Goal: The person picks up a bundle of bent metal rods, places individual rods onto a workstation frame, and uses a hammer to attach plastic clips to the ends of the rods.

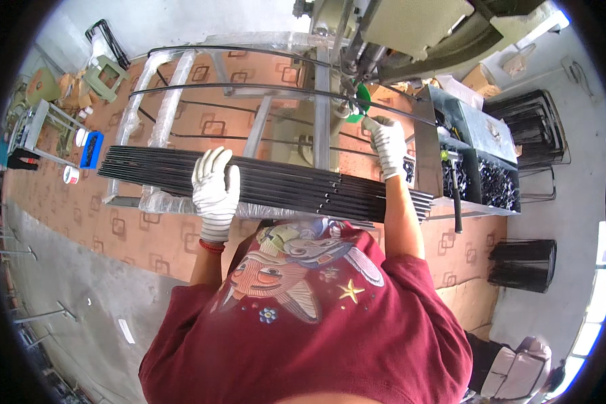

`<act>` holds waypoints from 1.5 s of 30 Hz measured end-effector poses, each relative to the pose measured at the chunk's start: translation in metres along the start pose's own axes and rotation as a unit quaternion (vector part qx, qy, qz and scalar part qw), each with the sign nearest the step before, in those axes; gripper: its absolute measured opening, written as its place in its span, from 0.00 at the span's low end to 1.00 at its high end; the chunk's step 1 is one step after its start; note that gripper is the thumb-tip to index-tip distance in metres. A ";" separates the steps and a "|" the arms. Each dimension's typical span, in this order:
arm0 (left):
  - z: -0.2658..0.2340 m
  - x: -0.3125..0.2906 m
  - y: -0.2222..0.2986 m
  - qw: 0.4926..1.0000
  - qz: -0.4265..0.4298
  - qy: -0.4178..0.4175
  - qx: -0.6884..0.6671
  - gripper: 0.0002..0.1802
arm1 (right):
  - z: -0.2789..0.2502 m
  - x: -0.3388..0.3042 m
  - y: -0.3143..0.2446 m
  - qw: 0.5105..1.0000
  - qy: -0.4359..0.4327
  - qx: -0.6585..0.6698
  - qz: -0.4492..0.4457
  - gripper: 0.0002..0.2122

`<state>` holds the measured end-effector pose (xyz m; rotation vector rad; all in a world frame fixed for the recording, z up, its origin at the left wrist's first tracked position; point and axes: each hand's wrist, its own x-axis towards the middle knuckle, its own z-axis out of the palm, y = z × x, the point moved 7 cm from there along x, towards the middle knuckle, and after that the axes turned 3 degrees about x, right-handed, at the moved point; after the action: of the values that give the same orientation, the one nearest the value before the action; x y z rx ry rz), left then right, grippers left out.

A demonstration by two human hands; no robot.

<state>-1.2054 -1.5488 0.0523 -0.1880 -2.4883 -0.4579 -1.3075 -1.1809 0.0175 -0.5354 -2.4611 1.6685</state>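
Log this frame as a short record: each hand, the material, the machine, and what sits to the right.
Left hand: gloved, fingers extended, laid over the black rods
Right hand: gloved, fingers curled, near the machine; whether it holds anything is unclear
Material: rods side by side across the near part of a metal frame
Machine: pale green, upper right
Right side: black-handled hammer; small black parts in compartments

Out on my left I've got a blue tray (99, 144) full of small black pieces (91, 151), a white bucket (71, 176) just on its near side, and farther back a green stool (106, 76)! Over right, black wire frames (532, 124) line the pale wall (579, 215), a dark bundle (522, 266) nearer me.
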 end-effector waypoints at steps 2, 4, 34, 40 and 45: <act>0.001 0.002 0.002 1.000 -0.005 0.003 0.019 0.18 | 0.002 -0.006 -0.005 0.999 0.004 0.029 0.024 0.09; 0.001 0.006 0.002 1.000 -0.004 0.006 0.017 0.18 | -0.002 -0.007 -0.019 0.996 0.009 0.092 0.000 0.10; 0.042 0.055 -0.088 0.961 -0.152 -0.133 -0.189 0.14 | -0.017 0.031 -0.043 0.960 -0.127 0.233 -0.090 0.08; 0.136 0.113 -0.069 0.786 0.393 -0.153 0.453 0.15 | -0.008 0.055 -0.025 0.963 -0.122 0.230 -0.067 0.08; 0.189 0.144 -0.064 -0.436 0.481 0.103 0.753 0.09 | -0.006 0.076 0.010 0.968 -0.074 0.236 -0.033 0.07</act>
<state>-1.4377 -1.5354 -0.0262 0.5990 -1.1543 -3.0840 -1.3745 -1.1458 0.0036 -0.2708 -2.0219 2.2334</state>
